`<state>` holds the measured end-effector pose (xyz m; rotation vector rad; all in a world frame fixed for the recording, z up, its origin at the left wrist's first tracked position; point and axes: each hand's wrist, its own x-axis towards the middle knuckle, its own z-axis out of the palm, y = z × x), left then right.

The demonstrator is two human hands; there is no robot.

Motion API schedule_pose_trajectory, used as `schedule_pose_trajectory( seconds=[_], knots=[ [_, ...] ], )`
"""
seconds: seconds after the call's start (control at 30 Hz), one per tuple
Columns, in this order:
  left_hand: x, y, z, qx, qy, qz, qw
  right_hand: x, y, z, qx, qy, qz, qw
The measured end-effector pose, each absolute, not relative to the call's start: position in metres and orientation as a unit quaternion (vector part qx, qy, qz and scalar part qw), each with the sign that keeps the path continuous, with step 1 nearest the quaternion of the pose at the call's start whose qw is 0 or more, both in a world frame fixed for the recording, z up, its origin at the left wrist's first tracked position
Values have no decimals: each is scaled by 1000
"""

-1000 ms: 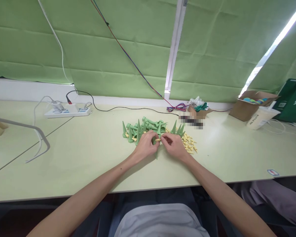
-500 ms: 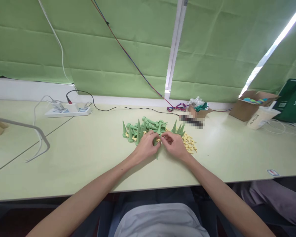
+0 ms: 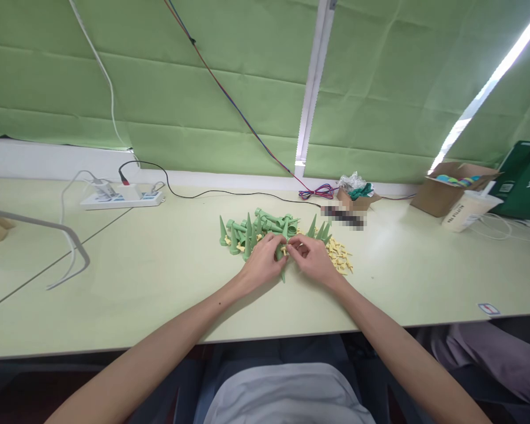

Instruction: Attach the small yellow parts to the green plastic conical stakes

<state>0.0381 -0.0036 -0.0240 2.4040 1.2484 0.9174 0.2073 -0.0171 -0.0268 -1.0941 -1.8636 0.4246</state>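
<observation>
My left hand (image 3: pixel 265 258) is closed around a green plastic spike (image 3: pixel 283 275), its pointed tip sticking out below the fingers towards me. A small yellow plastic piece (image 3: pixel 284 251) shows at the spike, between my two hands. My right hand (image 3: pixel 311 257) is closed in a pinch just right of it, the fingertips almost meeting those of the left; what they grip is hidden. Behind my hands lies a heap of green spikes (image 3: pixel 269 222), with several standing upright at its left (image 3: pixel 234 241). More upright spikes (image 3: pixel 312 227) and a scatter of small yellow pieces (image 3: pixel 339 257) are by my right hand.
A white power strip (image 3: pixel 122 200) lies at the back left, its black cable running along the table. At the back are a small open box (image 3: pixel 357 203) and bundled wires (image 3: pixel 317 191). A cardboard box (image 3: pixel 441 191) and a drink cup (image 3: pixel 468 211) stand at right.
The spike in my left hand has turned slightly, its tip shifting a little to the right. The yellow piece at it now shows more upright. Both hands stay nearly in place.
</observation>
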Motion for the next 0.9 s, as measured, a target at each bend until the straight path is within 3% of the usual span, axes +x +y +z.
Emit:
schedule_pose_trajectory(
  seconds=[0.9],
  knots=[
    [37, -5, -18, 818, 432, 352, 143, 208, -14, -28, -448, -762, 169, 437]
  ],
)
